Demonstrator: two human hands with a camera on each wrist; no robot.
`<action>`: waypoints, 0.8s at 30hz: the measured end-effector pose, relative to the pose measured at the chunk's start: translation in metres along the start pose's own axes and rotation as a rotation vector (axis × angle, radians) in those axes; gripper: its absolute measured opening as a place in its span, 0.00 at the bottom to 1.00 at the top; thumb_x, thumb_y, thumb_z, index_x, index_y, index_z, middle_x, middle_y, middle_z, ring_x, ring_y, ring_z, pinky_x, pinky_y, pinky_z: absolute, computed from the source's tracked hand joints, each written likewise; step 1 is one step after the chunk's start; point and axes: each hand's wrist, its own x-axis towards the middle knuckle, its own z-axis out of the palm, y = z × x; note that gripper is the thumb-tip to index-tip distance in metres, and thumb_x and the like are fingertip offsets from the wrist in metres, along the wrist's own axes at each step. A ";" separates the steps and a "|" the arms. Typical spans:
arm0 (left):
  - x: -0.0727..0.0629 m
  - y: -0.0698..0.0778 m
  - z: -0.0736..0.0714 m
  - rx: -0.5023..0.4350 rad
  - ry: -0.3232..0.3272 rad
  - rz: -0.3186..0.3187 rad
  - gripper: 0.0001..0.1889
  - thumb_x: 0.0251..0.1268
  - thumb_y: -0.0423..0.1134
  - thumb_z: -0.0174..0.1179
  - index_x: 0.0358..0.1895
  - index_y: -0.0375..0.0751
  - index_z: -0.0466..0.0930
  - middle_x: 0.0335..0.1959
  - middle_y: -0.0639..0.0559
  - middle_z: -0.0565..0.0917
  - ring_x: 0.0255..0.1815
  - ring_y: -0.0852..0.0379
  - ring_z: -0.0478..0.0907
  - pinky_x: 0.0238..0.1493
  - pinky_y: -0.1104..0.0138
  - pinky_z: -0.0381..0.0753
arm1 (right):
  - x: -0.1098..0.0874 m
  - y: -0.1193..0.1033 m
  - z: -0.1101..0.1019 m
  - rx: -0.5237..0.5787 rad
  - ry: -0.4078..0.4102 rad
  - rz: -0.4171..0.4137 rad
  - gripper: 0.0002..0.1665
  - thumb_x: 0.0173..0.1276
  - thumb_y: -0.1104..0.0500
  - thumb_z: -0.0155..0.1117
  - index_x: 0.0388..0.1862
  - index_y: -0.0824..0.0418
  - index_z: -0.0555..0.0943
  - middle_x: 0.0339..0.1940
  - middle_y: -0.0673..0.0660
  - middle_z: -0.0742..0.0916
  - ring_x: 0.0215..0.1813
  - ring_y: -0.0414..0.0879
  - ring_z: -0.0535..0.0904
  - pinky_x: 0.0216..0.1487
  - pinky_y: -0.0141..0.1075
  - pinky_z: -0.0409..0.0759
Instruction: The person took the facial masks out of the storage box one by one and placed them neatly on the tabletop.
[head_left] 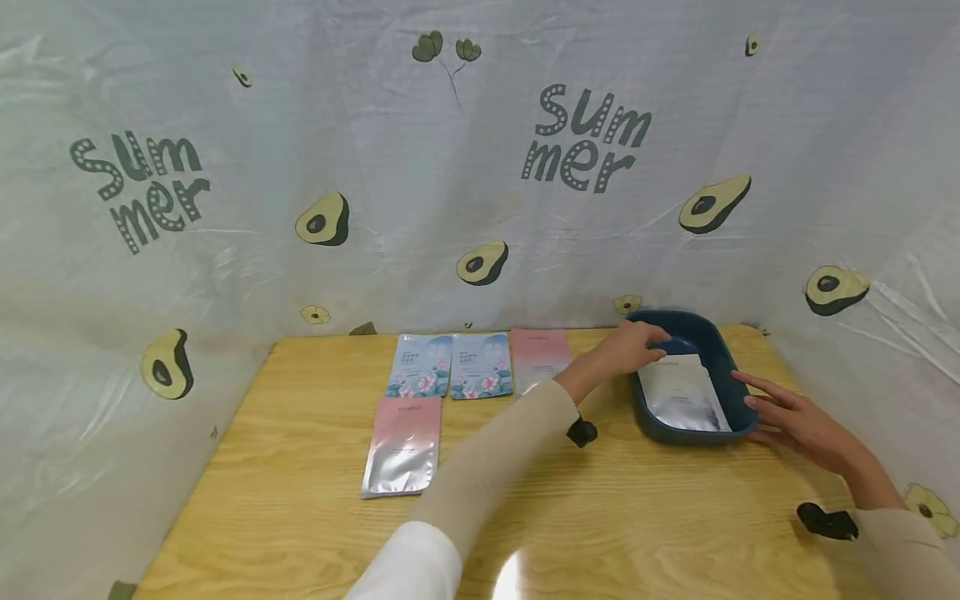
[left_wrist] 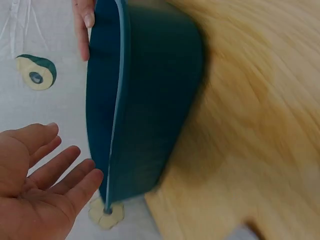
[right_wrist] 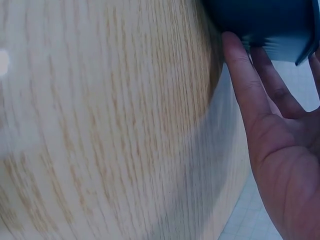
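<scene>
A dark teal plastic bin (head_left: 726,367) stands at the table's right, with a silvery-white sachet (head_left: 681,392) lying inside it. My left hand (head_left: 628,346) is over the bin's left rim, fingers extended and holding nothing. In the left wrist view the left hand (left_wrist: 45,185) appears palm up beside the bin's rim (left_wrist: 120,75). On the bin's right side, my right hand (head_left: 806,429) has its fingers spread against the outer wall. The right wrist view shows that hand (right_wrist: 285,140) with straight fingertips at the bin's wall (right_wrist: 270,25).
Two blue floral sachets (head_left: 420,367) lie side by side toward the back of the wooden table (head_left: 300,450). A pink sachet (head_left: 540,354) sits right of them, partly behind the left arm, and another pink-silver sachet (head_left: 403,446) lies nearer. A patterned cloth (head_left: 390,200) hangs behind.
</scene>
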 end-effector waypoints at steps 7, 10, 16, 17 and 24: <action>0.030 0.023 0.025 -0.016 0.005 -0.126 0.20 0.78 0.46 0.58 0.69 0.54 0.78 0.63 0.63 0.81 0.63 0.69 0.75 0.54 0.79 0.74 | -0.001 -0.001 -0.003 -0.034 0.000 0.023 0.35 0.86 0.58 0.44 0.85 0.54 0.47 0.66 0.36 0.66 0.57 0.33 0.81 0.54 0.36 0.84; 0.038 0.029 0.033 -0.016 0.017 -0.181 0.20 0.77 0.45 0.60 0.68 0.55 0.79 0.61 0.64 0.82 0.61 0.69 0.76 0.53 0.79 0.75 | 0.002 0.001 -0.003 -0.028 -0.004 0.017 0.35 0.86 0.58 0.44 0.85 0.53 0.47 0.67 0.37 0.65 0.59 0.32 0.80 0.55 0.34 0.83; 0.050 0.031 0.046 -0.014 0.004 -0.253 0.20 0.75 0.45 0.61 0.67 0.58 0.79 0.64 0.65 0.79 0.65 0.66 0.74 0.56 0.75 0.76 | 0.004 0.002 -0.001 0.007 -0.011 0.002 0.34 0.86 0.59 0.44 0.85 0.53 0.48 0.66 0.36 0.67 0.59 0.34 0.80 0.54 0.35 0.83; 0.051 0.030 0.047 -0.010 -0.006 -0.267 0.20 0.75 0.46 0.62 0.67 0.59 0.78 0.65 0.65 0.78 0.66 0.66 0.72 0.57 0.74 0.76 | 0.005 0.002 -0.001 0.012 -0.013 0.002 0.35 0.86 0.59 0.44 0.85 0.53 0.48 0.66 0.37 0.67 0.59 0.34 0.80 0.55 0.35 0.83; 0.055 0.028 0.049 -0.002 -0.063 -0.303 0.27 0.68 0.48 0.68 0.69 0.64 0.76 0.71 0.66 0.72 0.72 0.64 0.67 0.65 0.69 0.74 | 0.001 -0.002 -0.001 0.039 -0.013 0.032 0.35 0.86 0.59 0.45 0.85 0.54 0.48 0.66 0.39 0.68 0.59 0.36 0.81 0.56 0.36 0.83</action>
